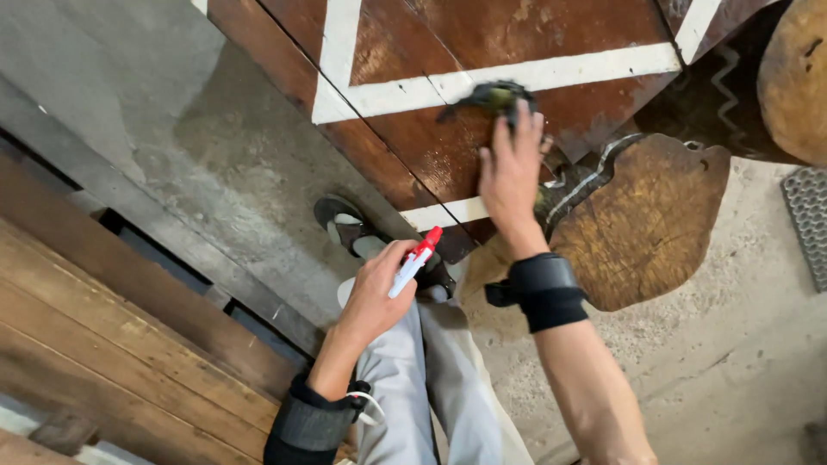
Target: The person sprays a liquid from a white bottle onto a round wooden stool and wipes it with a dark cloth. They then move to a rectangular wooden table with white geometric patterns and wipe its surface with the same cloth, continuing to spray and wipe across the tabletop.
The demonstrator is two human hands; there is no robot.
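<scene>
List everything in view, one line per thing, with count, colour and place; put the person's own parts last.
wooden panel: one, dark brown with white painted stripes, top centre, under the right hand
rag: one, dark greenish, on the panel at the right fingertips
marker: one, white with red cap, in the left hand
carved wood slab: one, brown with a wavy white line, right of centre
round wood piece: one, brown, top right corner
metal grating: one, grey, right edge
planks: several, brown, lower left
concrete floor: grey, around everything
sandal: one, dark, on the foot at centre
trousers: grey, bottom centre
wrist bands: two, black, one on each wrist
left hand: one, gripping the marker
right hand: one, pressed on the panel at the rag
</scene>
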